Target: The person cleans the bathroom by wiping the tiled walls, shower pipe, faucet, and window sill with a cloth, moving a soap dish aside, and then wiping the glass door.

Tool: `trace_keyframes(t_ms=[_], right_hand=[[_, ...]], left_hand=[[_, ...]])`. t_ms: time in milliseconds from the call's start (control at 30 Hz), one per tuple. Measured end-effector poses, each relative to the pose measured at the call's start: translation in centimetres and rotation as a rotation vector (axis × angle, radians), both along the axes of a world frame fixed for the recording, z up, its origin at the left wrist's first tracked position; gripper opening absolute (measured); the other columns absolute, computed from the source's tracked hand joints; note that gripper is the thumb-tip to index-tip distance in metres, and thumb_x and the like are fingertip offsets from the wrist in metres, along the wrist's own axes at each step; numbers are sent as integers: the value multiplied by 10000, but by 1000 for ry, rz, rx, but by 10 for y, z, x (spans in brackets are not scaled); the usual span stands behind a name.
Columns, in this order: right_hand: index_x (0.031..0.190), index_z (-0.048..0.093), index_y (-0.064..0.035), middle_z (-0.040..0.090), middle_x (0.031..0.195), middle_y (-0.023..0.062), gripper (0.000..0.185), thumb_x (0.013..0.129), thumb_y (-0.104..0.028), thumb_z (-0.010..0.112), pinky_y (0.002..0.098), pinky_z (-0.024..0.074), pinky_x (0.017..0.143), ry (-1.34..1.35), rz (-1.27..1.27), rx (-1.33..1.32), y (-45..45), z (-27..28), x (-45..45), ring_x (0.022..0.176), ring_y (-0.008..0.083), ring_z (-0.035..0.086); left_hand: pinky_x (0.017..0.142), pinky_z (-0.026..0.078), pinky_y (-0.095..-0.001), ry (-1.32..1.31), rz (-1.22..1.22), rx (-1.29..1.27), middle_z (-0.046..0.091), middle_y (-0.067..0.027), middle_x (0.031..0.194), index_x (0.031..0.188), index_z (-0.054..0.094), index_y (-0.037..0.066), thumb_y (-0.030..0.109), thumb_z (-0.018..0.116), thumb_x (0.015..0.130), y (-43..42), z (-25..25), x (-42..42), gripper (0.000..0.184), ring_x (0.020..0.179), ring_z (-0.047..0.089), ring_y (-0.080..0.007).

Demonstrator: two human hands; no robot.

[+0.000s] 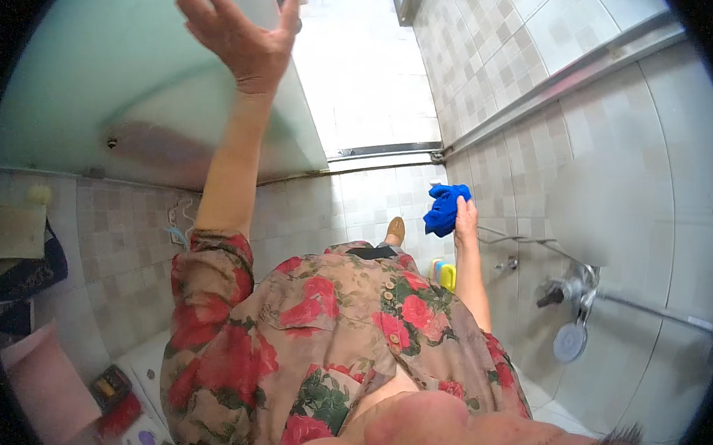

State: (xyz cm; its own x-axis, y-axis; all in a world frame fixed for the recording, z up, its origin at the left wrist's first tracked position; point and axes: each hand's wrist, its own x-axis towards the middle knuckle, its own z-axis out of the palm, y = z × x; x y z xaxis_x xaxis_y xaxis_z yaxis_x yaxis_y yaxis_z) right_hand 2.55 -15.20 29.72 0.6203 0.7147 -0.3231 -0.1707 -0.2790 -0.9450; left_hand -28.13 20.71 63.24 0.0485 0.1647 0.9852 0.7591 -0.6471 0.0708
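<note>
My left hand (249, 44) is raised at the upper left with its fingers spread, in front of a frosted glass panel (81, 87) and close to the panel's edge. Nothing is in it. On the right, my right hand (467, 222) grips a crumpled blue cloth (446, 209), which hangs from the fingers above the tiled floor (374, 193). A yellow object (447, 276) shows beside my right forearm, low down.
A shower head (569, 343) and its mixer tap (562, 291) are on the right wall. A metal door track (388, 150) crosses the floor ahead. Cloths (11, 233) hang at the left, above a pink item (51, 384).
</note>
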Motion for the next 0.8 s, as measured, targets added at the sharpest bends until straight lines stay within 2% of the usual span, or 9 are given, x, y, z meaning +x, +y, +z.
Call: trace_keyframes(t_ms=[67, 133, 167, 267, 300, 500, 600, 733, 800], right_hand=[[916, 594, -22, 602, 841, 31, 265, 955, -273, 519, 293, 454, 696, -13, -31, -4, 37, 23, -1, 778, 104, 542], [911, 601, -17, 602, 827, 40, 262, 946, -265, 525, 298, 452, 699, -45, 47, -22, 67, 26, 14, 769, 115, 537], [913, 603, -17, 599, 822, 37, 261, 946, -263, 524, 295, 450, 694, -15, 76, 13, 80, 32, 18, 761, 113, 531], [895, 595, -22, 575, 795, 19, 237, 941, -242, 520, 278, 436, 664, 10, 163, 43, 116, 41, 38, 734, 96, 504], [877, 591, -23, 571, 789, 17, 241, 941, -244, 520, 280, 431, 656, 23, 186, 25, 127, 46, 41, 727, 93, 498], [802, 531, 9, 540, 719, 87, 306, 921, -272, 537, 344, 422, 646, -157, 216, -90, 202, 16, 65, 688, 153, 481], [791, 527, 10, 547, 726, 91, 309, 920, -271, 535, 346, 423, 650, -73, 277, -65, 244, 15, 65, 699, 149, 480], [802, 544, 13, 557, 737, 98, 306, 911, -273, 539, 343, 427, 651, -32, 383, -57, 311, 15, 66, 706, 149, 484], [782, 537, 10, 546, 720, 91, 311, 911, -273, 537, 346, 425, 637, -33, 404, -48, 352, 19, 61, 694, 150, 476]], left_hand=[[1079, 172, -616, 27, 106, 25, 144, -395, 1443, 1444, 143, -63, 479, 757, 728, 21, 4, 3, 1088, 1354, 144, -541], [1072, 166, -627, 6, 215, -17, 125, -388, 1454, 1446, 134, -68, 489, 752, 717, 33, 11, 10, 1106, 1356, 129, -546], [1083, 148, -622, 5, 314, -26, 103, -389, 1459, 1447, 121, -78, 384, 667, 789, 37, 11, 14, 972, 1363, 114, -542], [1096, 121, -617, 103, 435, 85, 93, -387, 1462, 1443, 102, -98, 282, 571, 811, 52, 4, 8, 874, 1369, 103, -538], [1103, 72, -613, 121, 417, 97, 48, -354, 1485, 1466, 47, -65, 185, 510, 765, 55, 1, 6, 876, 1377, 68, -525], [1116, 101, -578, 175, 456, 40, 69, -359, 1475, 1448, 48, -110, 127, 481, 776, 43, 4, 14, 834, 1384, 81, -501], [1128, 74, -557, 226, 463, 33, 51, -348, 1481, 1450, 33, -104, 128, 528, 761, 45, 6, 7, 879, 1392, 71, -482], [1117, 125, -544, 188, 510, 37, 111, -340, 1468, 1444, 56, -122, 70, 480, 746, 48, 7, 19, 839, 1385, 114, -478], [1118, 112, -541, 30, 429, -100, 92, -333, 1472, 1450, 42, -109, 78, 490, 754, 48, 8, 20, 848, 1383, 124, -465]])
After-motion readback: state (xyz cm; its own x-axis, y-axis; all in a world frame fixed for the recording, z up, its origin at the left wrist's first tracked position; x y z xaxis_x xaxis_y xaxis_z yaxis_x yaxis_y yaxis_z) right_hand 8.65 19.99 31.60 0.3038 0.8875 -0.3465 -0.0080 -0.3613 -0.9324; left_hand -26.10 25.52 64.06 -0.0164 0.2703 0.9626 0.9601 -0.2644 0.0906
